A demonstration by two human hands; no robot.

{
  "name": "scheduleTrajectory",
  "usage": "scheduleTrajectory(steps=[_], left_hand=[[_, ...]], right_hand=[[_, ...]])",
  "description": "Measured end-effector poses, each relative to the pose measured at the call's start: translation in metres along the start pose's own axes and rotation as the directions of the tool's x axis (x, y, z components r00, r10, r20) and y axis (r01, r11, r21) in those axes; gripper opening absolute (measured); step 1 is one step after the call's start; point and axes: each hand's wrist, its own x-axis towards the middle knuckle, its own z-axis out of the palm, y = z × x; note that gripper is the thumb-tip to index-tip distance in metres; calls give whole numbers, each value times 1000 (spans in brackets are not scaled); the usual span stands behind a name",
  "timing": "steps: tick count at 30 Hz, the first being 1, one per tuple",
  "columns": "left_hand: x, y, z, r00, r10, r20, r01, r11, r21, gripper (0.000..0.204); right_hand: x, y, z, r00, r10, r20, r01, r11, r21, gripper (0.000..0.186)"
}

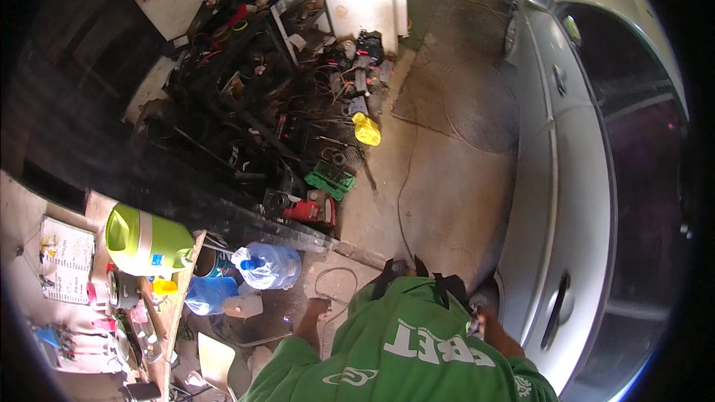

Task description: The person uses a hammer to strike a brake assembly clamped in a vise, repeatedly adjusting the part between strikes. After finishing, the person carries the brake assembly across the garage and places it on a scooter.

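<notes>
My left hand [319,305] hangs out to my left, low over the floor, its fingers loosely apart with nothing visible in them. A thin looped cord [337,271] lies on the floor near it. On the other side, my right hand [482,316] is closed around a small metallic tool [474,323], whose kind I cannot make out because the hand and my body hide most of it. That hand is beside the lower side of a grey car [533,253]. My green shirt [417,357] fills the lower middle of the view.
A dark hose [401,201] runs along the concrete floor. To the left stand a cluttered workbench [290,0], a green case [330,180], a red machine [311,210], a yellow object [366,129], water jugs [268,266], a green cooler [145,240] and a wooden shelf [182,290].
</notes>
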Motion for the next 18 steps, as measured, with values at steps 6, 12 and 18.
scheduleTrajectory(steps=[6, 12, 18], left_hand=[[70, 177, 16, 909, 381, -167, -368, 924, 104, 41], [25, 332, 81, 897, 184, -402, -233, 969, -78, 46], [-7, 424, 147, 927, 96, -364, -182, 960, -211, 60]], right_hand=[[55, -84, -21, 976, 211, 56, -201, 968, -149, 26], [148, -330, -14, 981, 30, 189, 49, 916, -399, 21], [204, -664, 78, 933, -233, 275, 306, 914, -266, 34]])
